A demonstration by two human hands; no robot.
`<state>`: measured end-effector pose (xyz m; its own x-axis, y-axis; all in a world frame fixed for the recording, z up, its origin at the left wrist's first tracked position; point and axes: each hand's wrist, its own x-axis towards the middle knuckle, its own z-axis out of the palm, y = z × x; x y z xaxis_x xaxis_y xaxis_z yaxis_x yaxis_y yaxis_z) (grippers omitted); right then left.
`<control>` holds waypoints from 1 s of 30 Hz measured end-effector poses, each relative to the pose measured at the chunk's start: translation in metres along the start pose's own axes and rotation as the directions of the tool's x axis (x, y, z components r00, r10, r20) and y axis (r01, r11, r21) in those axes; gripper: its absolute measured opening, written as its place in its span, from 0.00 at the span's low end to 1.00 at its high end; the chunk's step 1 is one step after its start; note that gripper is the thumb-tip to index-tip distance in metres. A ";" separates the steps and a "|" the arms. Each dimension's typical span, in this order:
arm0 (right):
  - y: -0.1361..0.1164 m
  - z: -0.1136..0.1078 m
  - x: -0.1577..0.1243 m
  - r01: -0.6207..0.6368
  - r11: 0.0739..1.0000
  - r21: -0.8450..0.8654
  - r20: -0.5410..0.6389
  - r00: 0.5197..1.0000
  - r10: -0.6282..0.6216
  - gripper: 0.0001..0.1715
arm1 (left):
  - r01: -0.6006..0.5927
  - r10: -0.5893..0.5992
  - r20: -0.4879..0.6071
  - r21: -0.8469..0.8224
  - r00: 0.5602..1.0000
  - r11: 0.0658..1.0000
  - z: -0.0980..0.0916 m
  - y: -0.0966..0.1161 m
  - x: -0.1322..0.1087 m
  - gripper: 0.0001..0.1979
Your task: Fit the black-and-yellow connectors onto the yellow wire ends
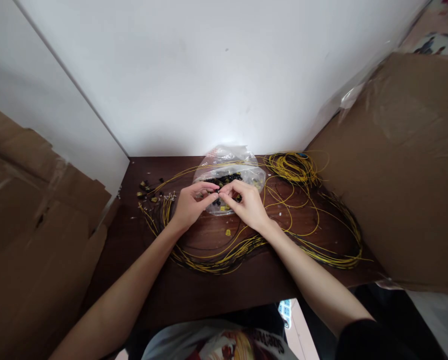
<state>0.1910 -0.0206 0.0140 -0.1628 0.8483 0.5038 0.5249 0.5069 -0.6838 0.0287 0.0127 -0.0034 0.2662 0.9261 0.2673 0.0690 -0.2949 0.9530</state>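
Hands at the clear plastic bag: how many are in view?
2: the left hand and the right hand, reaching in from either side, fingertips close together at the clear plastic bag. No other hand shows.

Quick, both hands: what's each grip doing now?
Left hand: closed in a pinch, apparently holding a small dark piece, too small to identify.
Right hand: closed in a pinch, apparently on the same piece.

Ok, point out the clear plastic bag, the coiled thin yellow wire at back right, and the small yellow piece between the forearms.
Clear plastic bag point(257, 176): head view, right side wall.
Coiled thin yellow wire point(292, 171): head view, middle strands.
Small yellow piece point(228, 232): head view, its middle.
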 end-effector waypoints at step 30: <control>0.000 -0.002 0.001 -0.140 0.990 0.029 0.009 0.990 0.140 0.05 | -0.214 0.210 0.043 0.157 0.977 0.964 0.000 -0.003 0.000 0.07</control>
<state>0.1921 -0.0205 0.0156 -0.0956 0.9122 0.3986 0.5180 0.3875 -0.7626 0.0284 0.0135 -0.0063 0.3161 0.8325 0.4550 0.1602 -0.5195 0.8393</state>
